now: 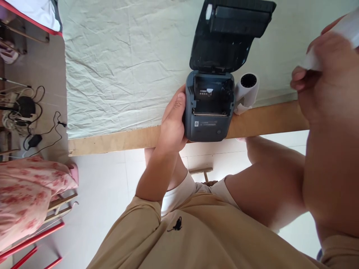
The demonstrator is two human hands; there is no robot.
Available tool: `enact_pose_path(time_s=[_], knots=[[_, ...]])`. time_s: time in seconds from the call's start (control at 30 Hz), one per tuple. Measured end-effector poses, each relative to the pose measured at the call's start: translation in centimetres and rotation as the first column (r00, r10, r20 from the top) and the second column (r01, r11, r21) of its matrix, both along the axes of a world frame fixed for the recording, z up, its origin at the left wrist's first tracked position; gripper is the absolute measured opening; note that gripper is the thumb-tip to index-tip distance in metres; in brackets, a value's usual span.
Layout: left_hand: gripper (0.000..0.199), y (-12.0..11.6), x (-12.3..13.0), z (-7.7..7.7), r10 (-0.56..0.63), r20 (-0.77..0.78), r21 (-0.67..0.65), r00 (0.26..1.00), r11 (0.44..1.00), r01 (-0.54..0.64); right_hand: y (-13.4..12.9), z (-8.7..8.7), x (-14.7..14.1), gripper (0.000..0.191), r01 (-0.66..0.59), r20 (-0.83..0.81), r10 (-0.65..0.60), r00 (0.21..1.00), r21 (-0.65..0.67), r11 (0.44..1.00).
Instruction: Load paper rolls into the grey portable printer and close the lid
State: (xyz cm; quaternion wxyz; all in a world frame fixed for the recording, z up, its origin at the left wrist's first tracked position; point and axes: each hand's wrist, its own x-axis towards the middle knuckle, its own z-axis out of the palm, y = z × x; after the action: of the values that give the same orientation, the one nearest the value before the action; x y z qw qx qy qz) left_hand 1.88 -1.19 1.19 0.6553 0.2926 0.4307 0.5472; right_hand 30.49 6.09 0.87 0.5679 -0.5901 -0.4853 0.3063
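Here, the left hand (174, 117) grips a boxy dark-grey plastic printer (206, 130) at twelve o'clock; the right hand (327, 78), a blurred white roll (347, 28). A nudge may drop the white paper cylinder (252, 93), at printer's two, off the cloth-covered table (120, 74).

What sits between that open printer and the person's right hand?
In the head view, a white roll sits beside the printer; beyond it, pale green cloth stretches toward the right hand.

One printer (209, 127), one lid (221, 50); one tabletop roll (249, 92)
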Motion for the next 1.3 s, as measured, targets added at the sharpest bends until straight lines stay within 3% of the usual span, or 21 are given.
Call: enact_pose_path(time_s=[0.07,0.13,0.23,0.37,0.43,0.53,0.7,0.8,0.87,1.0,1.07,1.13,1.23,1.3], knots=[[0.036,0.1,0.0,-0.3,0.001,-0.021,-0.001,1.0,1.0,-0.001,-0.7,-0.1,-0.4,0.026,0.035,0.036,-0.035,0.999,0.004,0.999],[0.037,0.1,-0.1,-0.5,-0.001,-0.029,0.012,1.0,1.0,0.001,-1.4,0.3,-0.8,0.037,0.05,0.261,-0.037,0.965,-0.045,0.998],[0.036,0.2,-0.2,-0.8,0.0,-0.037,0.024,0.999,1.0,0.001,-1.3,0.2,-1.0,0.049,0.128,0.593,-0.057,0.803,-0.078,0.989],[0.036,0.2,-0.2,-0.7,-0.001,-0.06,0.015,0.998,1.0,0.002,-0.8,-1.6,0.1,0.064,0.101,0.705,-0.009,0.709,-0.089,0.991],[0.038,0.1,-0.1,-0.6,0.003,-0.075,0.016,0.997,1.0,-0.002,-1.6,-2.0,0.6,0.066,-0.023,0.737,-0.05,0.674,0.089,0.996],[0.038,0.1,-0.1,-0.4,-0.004,-0.081,0.021,0.997,1.0,0.006,-3.7,-1.2,-0.2,0.047,-0.225,0.74,-0.137,0.659,0.368,0.902],[0.03,0.1,-0.1,-0.2,-0.016,-0.025,0.036,1.0,0.999,0.016,-5.0,-0.6,-3.5,0.07,-0.401,0.772,0.182,0.609,0.102,0.91],[0.03,0.1,0.0,-0.3,0.013,-0.032,0.049,0.999,0.999,-0.011,-4.1,-1.2,-4.4,0.067,-0.38,0.741,0.31,0.596,-0.08,0.921],[0.03,0.1,0.0,-0.3,0.012,-0.037,0.041,0.999,0.999,-0.01,-3.9,-1.2,-4.5,0.059,-0.321,0.693,0.331,0.641,-0.15,0.935],[0.032,0.0,0.0,-0.2,0.0,-0.066,0.005,0.998,1.0,0.001,-4.9,-0.8,-4.3,0.053,-0.28,0.557,0.279,0.782,-0.086,0.956],[0.033,0.0,0.0,-0.1,0.006,-0.073,0.01,0.997,1.0,-0.005,-5.4,-0.7,-4.0,0.053,-0.284,0.543,0.242,0.804,-0.007,0.959],[0.034,0.0,0.0,-0.1,0.02,-0.075,0.012,0.997,1.0,-0.019,-5.4,-0.9,-3.6,0.047,-0.302,0.622,0.231,0.748,0.01,0.953],[0.034,0.0,0.0,-0.2,0.017,-0.066,-0.021,0.998,1.0,-0.018,-5.1,-1.1,-2.9,0.039,-0.339,0.714,0.308,0.629,-0.104,0.935],[0.035,0.0,0.0,-0.3,0.015,-0.056,-0.032,0.998,0.999,-0.017,-5.0,-1.2,-2.5,0.039,-0.362,0.711,0.34,0.616,-0.128,0.923]])
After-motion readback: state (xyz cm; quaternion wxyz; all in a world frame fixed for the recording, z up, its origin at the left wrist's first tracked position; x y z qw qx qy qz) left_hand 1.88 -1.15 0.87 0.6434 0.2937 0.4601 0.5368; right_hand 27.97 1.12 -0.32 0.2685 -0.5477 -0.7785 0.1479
